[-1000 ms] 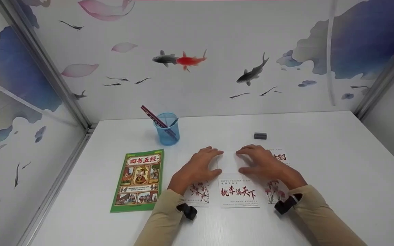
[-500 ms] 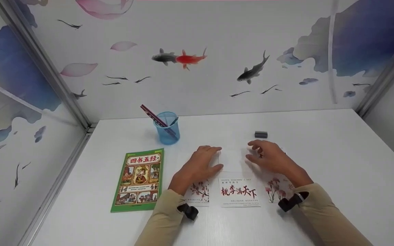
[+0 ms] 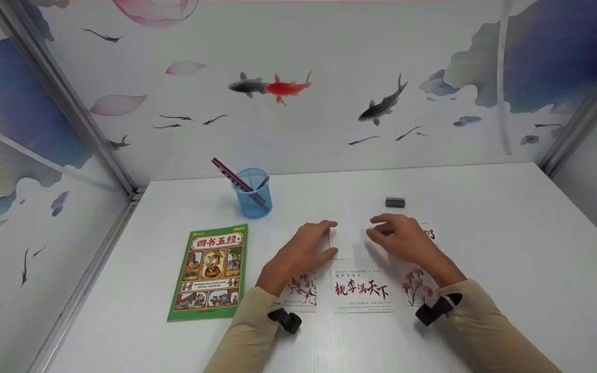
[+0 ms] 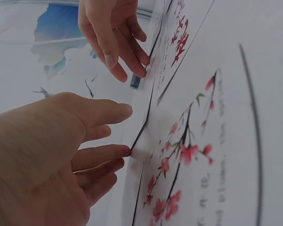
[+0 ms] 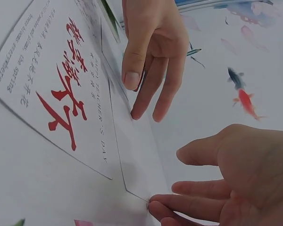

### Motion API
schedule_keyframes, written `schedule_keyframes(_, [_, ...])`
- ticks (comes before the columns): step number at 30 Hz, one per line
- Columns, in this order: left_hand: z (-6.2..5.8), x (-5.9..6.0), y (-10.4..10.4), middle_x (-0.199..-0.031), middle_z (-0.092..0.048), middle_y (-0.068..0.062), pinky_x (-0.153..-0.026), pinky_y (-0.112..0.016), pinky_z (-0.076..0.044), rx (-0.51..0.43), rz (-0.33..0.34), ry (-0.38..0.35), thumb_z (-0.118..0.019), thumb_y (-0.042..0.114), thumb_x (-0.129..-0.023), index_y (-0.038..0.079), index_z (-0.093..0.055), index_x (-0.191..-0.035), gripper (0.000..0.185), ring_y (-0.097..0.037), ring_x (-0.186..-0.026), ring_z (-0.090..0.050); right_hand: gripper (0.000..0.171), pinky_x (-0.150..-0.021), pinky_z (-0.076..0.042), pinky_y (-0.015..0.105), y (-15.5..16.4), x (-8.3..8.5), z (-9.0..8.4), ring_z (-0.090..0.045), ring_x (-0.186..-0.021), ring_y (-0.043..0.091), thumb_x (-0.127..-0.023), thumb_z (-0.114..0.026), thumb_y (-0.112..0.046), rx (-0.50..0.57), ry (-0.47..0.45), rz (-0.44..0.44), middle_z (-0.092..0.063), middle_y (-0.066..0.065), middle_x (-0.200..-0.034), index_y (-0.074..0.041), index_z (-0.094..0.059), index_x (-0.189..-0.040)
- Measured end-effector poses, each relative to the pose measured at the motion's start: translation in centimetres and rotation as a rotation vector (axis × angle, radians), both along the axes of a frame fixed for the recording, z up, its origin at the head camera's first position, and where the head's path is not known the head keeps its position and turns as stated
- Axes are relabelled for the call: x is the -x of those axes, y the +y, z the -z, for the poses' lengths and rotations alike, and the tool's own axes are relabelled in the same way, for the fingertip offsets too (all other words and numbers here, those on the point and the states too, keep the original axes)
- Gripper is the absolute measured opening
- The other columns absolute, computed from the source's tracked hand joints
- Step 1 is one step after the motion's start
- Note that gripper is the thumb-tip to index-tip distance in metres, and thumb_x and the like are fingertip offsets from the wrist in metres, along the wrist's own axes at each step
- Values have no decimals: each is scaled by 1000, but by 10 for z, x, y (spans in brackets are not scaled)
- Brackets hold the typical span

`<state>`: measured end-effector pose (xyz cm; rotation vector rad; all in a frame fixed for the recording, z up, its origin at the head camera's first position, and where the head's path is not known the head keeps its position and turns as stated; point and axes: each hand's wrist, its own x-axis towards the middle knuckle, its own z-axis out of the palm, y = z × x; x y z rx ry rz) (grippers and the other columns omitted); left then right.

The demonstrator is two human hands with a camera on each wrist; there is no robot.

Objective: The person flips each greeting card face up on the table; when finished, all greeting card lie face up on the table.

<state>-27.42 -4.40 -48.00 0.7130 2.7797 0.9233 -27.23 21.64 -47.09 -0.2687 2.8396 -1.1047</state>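
A blank white card (image 3: 347, 242) lies flat between my two hands, behind a card with red brush lettering (image 3: 363, 290). My left hand (image 3: 302, 254) is at its left edge, thumb and fingers loosely extended. My right hand (image 3: 406, 238) stands to its right; in the right wrist view, a fingertip meets the corner of the white card (image 5: 134, 155). A plum-blossom card (image 3: 302, 296) lies partly under my left wrist. Beneath my right wrist is a card with pink flowers (image 3: 416, 287), and another red-lettered card (image 3: 429, 234) shows behind that hand.
A green-bordered comic-style book (image 3: 209, 274) lies to the left. Behind it stands a blue mesh cup (image 3: 253, 199) holding pencils (image 3: 231, 173). A small dark grey block (image 3: 395, 202) sits beyond my right hand. Printed panels wall in the white table (image 3: 511, 248).
My right hand moved right, away from the left hand, then came back slightly left with its thumb and fingers closer together. The left hand has stayed almost in place.
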Motion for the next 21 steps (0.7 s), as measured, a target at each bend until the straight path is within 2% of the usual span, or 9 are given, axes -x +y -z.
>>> schedule_keyframes(6, [0, 0, -1, -158, -61, -13, -125, -45, -45, -105, -22, -55, -71, 26, -106, 16, -48, -162, 62, -27, -150, -54, 47, -105, -59, 57, -2, 2, 3, -73, -125, 39, -107, -67, -32, -5, -9, 16, -77, 19, -131, -3, -66, -144])
schedule_keyframes(8, [1, 0, -1, -158, -60, -15, -124, -46, -47, -184, -17, -61, -71, 21, -106, 14, -48, -162, 61, -29, -148, -57, 47, -106, -59, 58, -2, 2, 4, -73, -126, 40, -107, -68, -33, -3, -9, 14, -77, 20, -132, -3, -66, -144])
schedule_keyframes(11, [3, 1, 2, -156, -59, -18, -113, -43, -57, -315, -18, -49, -71, 13, -105, 11, -51, -159, 57, -31, -136, -67, 47, -107, -58, 59, -1, 2, 4, -72, -127, 41, -107, -67, -33, 2, -3, 5, -76, 21, -133, -3, -66, -144])
schedule_keyframes(15, [5, 1, 6, -152, -59, -17, -97, -34, -65, -455, -62, -24, -72, 6, -102, 10, -59, -151, 51, -29, -120, -76, 48, -108, -57, 59, 0, 2, 5, -71, -128, 41, -107, -68, -31, 27, 0, 3, -73, 21, -138, -4, -64, -146])
schedule_keyframes(21, [3, 1, 9, -155, -60, -13, -97, -37, -65, -614, -154, -84, -73, 5, -100, 9, -64, -147, 48, -27, -120, -76, 67, -105, -59, 56, 1, 2, 5, -69, -130, 43, -105, -71, -26, 131, 0, 59, -62, 28, -150, -3, -44, -161])
